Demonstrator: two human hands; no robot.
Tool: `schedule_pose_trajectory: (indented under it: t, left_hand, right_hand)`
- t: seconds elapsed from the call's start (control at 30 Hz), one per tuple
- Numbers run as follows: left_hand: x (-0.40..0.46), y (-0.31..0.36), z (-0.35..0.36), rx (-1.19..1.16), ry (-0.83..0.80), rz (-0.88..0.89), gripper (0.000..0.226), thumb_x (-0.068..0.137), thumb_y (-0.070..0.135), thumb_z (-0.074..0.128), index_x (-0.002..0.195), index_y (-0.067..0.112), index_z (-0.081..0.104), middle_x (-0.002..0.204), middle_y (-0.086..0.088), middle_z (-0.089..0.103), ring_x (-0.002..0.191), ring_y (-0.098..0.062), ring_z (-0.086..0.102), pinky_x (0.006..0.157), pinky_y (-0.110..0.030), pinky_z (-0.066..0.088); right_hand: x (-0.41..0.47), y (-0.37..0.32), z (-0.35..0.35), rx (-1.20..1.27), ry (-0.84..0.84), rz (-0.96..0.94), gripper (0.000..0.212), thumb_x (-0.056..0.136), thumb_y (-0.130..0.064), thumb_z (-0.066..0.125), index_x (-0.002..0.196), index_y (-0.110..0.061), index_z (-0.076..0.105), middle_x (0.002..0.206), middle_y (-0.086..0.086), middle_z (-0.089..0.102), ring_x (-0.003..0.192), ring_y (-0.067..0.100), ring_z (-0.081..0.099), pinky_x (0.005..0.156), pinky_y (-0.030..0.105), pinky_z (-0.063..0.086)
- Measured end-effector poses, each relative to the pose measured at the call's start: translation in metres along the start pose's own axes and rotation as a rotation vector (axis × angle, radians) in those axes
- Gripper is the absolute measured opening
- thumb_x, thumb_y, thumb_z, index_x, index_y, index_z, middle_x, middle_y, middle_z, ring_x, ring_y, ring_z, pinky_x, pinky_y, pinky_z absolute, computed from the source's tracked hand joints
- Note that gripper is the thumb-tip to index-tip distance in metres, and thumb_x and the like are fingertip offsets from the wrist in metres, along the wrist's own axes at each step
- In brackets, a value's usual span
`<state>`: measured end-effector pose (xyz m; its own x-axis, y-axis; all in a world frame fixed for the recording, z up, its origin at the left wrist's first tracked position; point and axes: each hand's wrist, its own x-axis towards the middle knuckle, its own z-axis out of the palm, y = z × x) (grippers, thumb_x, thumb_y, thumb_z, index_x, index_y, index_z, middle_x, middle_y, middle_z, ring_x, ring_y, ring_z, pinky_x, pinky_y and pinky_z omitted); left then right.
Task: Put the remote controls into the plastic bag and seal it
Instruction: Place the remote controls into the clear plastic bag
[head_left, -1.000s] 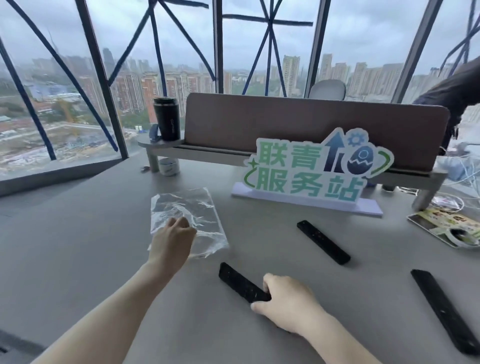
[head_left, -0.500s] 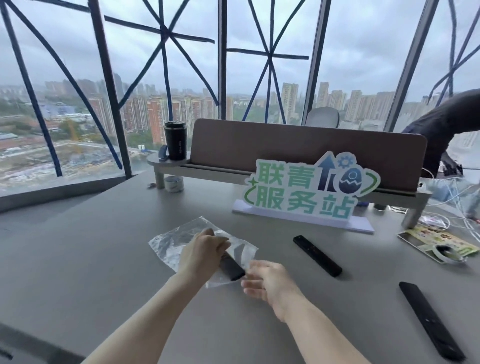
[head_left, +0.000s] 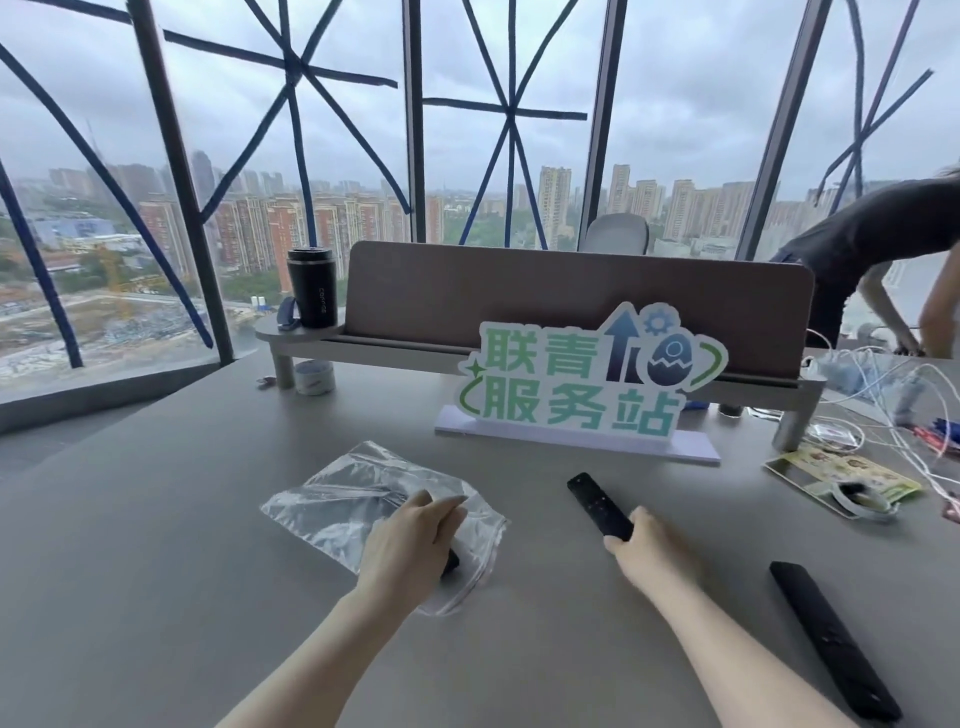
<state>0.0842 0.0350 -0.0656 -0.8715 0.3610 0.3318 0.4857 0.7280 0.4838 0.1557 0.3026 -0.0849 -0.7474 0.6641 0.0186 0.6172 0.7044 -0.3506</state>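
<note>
A clear plastic bag (head_left: 343, 499) lies on the grey table (head_left: 156, 571), its mouth toward the right. A black remote (head_left: 453, 560) lies partly inside it, mostly hidden under my left hand (head_left: 410, 540), which presses on the bag and remote. My right hand (head_left: 649, 558) closes around the near end of a second black remote (head_left: 597, 501) lying on the table to the right of the bag. A third, longer black remote (head_left: 831, 639) lies at the right, untouched.
A green and white sign (head_left: 587, 384) stands behind the remotes. A brown desk shelf (head_left: 571, 306) carries a black tumbler (head_left: 311, 288). Cables (head_left: 883, 395), a booklet (head_left: 831, 475) and a tape roll (head_left: 860, 499) crowd the right. Another person (head_left: 883, 265) leans over at the far right.
The first remote went from the table into the bag. My left hand now holds it there, and my right hand has moved right onto the second remote.
</note>
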Motion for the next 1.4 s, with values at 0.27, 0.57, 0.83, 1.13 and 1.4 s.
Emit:
schedule_pose_trajectory:
  t: [0.27, 0.57, 0.83, 1.13, 1.4]
  left_hand:
    - [0.020, 0.047, 0.007, -0.147, -0.001, 0.062, 0.036, 0.096, 0.045, 0.036, 0.125, 0.040, 0.057, 0.114, 0.007, 0.063, 0.104, -0.022, 0.061, 0.073, -0.033, 0.044]
    - [0.014, 0.062, 0.000, -0.161, -0.003, 0.114, 0.030, 0.094, 0.043, 0.044, 0.116, 0.037, 0.065, 0.103, 0.006, 0.066, 0.095, -0.020, 0.063, 0.073, -0.037, 0.052]
    - [-0.004, 0.062, 0.011, -0.074, 0.010, 0.119, 0.027, 0.093, 0.042, 0.045, 0.116, 0.037, 0.060, 0.118, 0.011, 0.066, 0.102, -0.023, 0.064, 0.074, -0.035, 0.049]
    - [-0.019, 0.064, 0.019, 0.006, 0.053, 0.083, 0.021, 0.092, 0.041, 0.048, 0.096, 0.032, 0.066, 0.096, 0.003, 0.061, 0.080, -0.031, 0.064, 0.064, -0.038, 0.052]
    - [-0.025, 0.058, 0.015, -0.019, 0.053, 0.042, 0.024, 0.092, 0.042, 0.047, 0.102, 0.037, 0.069, 0.090, 0.005, 0.057, 0.083, -0.026, 0.064, 0.062, -0.033, 0.046]
  right_hand:
    - [-0.063, 0.019, -0.080, 0.946, -0.623, 0.026, 0.020, 0.094, -0.017, 0.055, 0.074, -0.012, 0.054, 0.060, 0.010, 0.057, 0.031, 0.010, 0.024, 0.035, 0.015, 0.014]
    - [-0.090, -0.038, -0.037, 0.912, -0.573, -0.045, 0.021, 0.099, -0.018, 0.051, 0.099, -0.005, 0.068, 0.081, 0.009, 0.074, 0.039, 0.014, 0.050, 0.039, 0.023, 0.035]
    - [-0.066, 0.092, -0.058, 0.057, 0.148, 0.205, 0.036, 0.093, -0.035, 0.052, 0.123, -0.016, 0.059, 0.129, 0.008, 0.057, 0.116, 0.030, 0.057, 0.086, 0.037, 0.048]
    - [-0.063, 0.137, -0.064, 0.125, -0.037, 0.350, 0.030, 0.080, -0.039, 0.062, 0.098, -0.016, 0.056, 0.085, 0.004, 0.066, 0.078, 0.026, 0.068, 0.071, 0.035, 0.057]
    - [-0.110, 0.028, -0.059, 0.725, -0.751, -0.009, 0.020, 0.089, -0.037, 0.067, 0.080, -0.019, 0.064, 0.064, 0.005, 0.066, 0.034, 0.011, 0.028, 0.030, 0.015, 0.015]
